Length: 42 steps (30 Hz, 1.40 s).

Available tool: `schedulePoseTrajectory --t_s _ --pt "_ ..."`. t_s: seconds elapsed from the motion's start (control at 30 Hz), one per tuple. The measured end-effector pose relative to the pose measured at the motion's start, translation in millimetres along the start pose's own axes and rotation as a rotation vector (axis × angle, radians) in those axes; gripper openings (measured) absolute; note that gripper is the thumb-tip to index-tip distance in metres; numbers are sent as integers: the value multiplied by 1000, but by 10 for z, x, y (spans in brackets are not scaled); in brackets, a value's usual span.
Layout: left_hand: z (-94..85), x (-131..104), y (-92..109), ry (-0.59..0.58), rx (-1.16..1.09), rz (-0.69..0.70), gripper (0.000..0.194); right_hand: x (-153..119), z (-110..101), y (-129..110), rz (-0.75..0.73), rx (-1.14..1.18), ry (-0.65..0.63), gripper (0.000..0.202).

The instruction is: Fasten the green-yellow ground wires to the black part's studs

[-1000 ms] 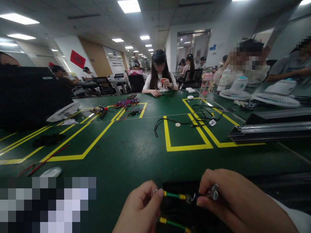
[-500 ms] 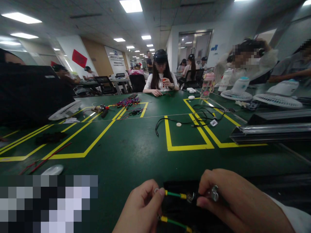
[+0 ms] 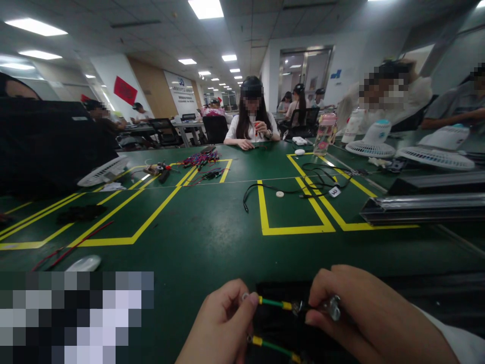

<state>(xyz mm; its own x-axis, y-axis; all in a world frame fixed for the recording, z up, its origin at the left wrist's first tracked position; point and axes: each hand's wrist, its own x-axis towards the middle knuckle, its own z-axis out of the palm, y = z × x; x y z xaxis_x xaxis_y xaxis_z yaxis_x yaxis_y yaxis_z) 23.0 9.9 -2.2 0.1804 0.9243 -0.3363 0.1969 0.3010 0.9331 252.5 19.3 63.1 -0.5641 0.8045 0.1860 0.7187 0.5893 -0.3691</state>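
Left hand [image 3: 222, 328]: pinched shut on the green wire [image 3: 275, 303].
Right hand [image 3: 364, 316]: closed on the wire's metal fitting [image 3: 333, 306].
Beyond the wire: black cable [image 3: 299, 188] is laid on the green table [image 3: 204, 232].

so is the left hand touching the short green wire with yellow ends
Touching. The head view shows the left hand pinching the ringed end of the short green wire with yellow ends between thumb and fingertip.

Bare hands, white right sleeve [image 3: 468, 344]

Second green wire [image 3: 275, 348] half cut off
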Motion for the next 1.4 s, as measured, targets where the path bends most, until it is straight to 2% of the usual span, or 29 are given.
schedulePoseTrajectory --t_s 0.4,0.53,0.73,1.03,1.27,1.4 --pt "-11 13 -23 12 28 11 32 -31 1 27 14 38 -37 6" --pt "-7 4 -21 22 23 14 32 -25 -119 85 49 77 -19 6" --pt "-5 -2 -27 23 13 21 33 72 -275 62 -35 60 -85 12" --pt "-11 3 -30 28 45 24 33 106 -195 9 16 21 -117 14" --pt "-5 -16 31 38 70 17 35 77 -130 75 -56 2 -44 18" --pt "0 -13 27 40 75 14 33 74 -153 52 -80 -25 -71 18"
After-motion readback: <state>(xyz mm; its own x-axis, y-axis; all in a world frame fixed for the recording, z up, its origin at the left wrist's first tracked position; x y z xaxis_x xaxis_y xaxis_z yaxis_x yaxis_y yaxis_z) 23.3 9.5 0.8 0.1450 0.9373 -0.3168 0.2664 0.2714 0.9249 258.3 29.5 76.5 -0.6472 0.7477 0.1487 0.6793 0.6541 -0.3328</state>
